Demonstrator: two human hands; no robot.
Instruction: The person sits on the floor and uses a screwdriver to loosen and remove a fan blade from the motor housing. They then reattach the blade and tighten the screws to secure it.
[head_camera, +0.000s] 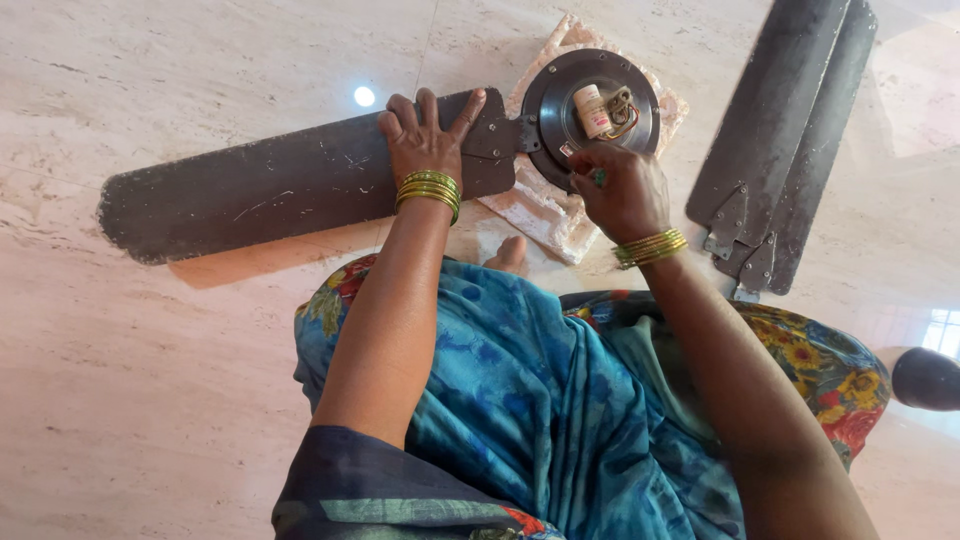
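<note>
A: Risk, nearest first. Left hand (428, 135) lies flat, fingers spread, pressing the ceiling fan blade (270, 185) to the marble floor (150, 400). If that pressure slackens, the blade could pivot on its bracket.

B: Right hand (620, 190)?

A: Curled at the near rim of the fan motor housing (590, 110); what it pinches, cannot tell. A slip might snag the capacitor (592, 110) wires.

B: Layout?

A: Housing sits on a folded cloth (545, 210), just beyond both hands. Two detached blades (790, 130) lie well right.
</note>
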